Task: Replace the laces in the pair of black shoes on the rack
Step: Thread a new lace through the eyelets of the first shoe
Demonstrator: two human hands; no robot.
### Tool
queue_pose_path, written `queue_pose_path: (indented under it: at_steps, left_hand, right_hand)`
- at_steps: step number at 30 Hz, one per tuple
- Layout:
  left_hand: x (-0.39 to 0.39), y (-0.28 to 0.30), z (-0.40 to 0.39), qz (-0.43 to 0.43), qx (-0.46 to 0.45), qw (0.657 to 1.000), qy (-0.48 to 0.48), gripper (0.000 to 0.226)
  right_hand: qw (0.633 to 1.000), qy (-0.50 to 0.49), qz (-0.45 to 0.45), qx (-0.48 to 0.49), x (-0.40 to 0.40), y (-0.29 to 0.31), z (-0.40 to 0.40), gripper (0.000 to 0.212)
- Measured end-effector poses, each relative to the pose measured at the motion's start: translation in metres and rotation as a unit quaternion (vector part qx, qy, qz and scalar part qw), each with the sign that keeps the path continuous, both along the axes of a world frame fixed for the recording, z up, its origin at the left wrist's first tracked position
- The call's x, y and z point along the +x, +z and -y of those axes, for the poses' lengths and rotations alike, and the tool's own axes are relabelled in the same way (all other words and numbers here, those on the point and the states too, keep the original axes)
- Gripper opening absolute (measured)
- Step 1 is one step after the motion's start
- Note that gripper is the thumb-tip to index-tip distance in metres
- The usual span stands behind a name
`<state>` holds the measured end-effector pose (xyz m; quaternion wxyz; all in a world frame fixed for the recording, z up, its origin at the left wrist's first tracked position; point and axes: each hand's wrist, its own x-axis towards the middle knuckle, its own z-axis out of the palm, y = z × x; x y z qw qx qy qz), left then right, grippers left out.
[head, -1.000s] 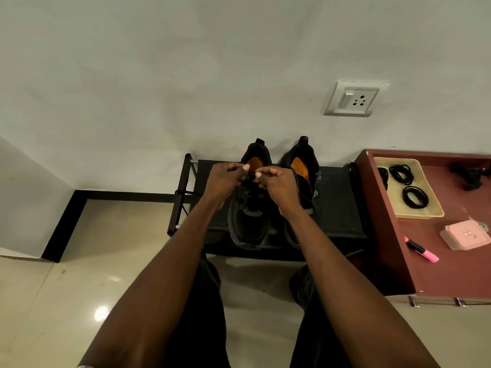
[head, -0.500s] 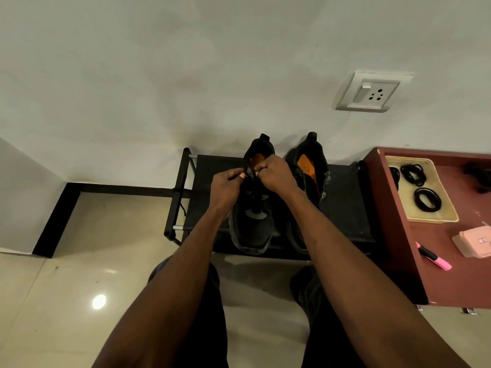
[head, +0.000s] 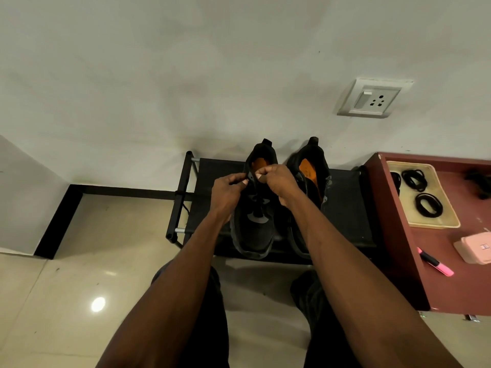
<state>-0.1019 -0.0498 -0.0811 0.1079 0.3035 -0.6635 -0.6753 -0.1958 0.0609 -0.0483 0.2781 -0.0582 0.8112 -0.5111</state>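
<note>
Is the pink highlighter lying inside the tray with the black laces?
No, the pink highlighter lies on the red table, outside the tray.

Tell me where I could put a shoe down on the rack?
The rack is bare right of the right shoe, up to the red table, and there is a thinner strip left of the left shoe. The middle is crowded with shoes and both hands.

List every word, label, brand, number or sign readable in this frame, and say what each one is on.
No text can be read.
Orange insole of the right-hand shoe: faint dark print, too small to read.
Pink box on the red table: small label, too blurred to read.
Wall socket: no lettering shows.
</note>
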Motion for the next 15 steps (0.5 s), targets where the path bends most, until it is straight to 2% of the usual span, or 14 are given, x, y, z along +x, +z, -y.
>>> queue_pose_path:
  at_steps: [2, 8, 15]
  left_hand:
    - [-0.0007, -0.0002, 0.0000, -0.002, -0.001, 1.000, 0.001, 0.023]
    - [0.0008, -0.0042, -0.0002, 0.003, -0.008, 1.000, 0.000, 0.026]
    - [0.0018, -0.0022, -0.0012, -0.015, -0.010, 1.000, -0.001, 0.021]
  right_hand:
    - [0.999, -0.013, 0.023, -0.028, -0.0019, -0.0011, -0.0037, 0.011]
    - [1.000, 0.006, 0.013, -0.013, 0.0015, 0.0081, 0.0000, 0.009]
    - [0.999, 0.003, -0.044, 0.005, 0.0057, 0.0064, -0.0003, 0.007]
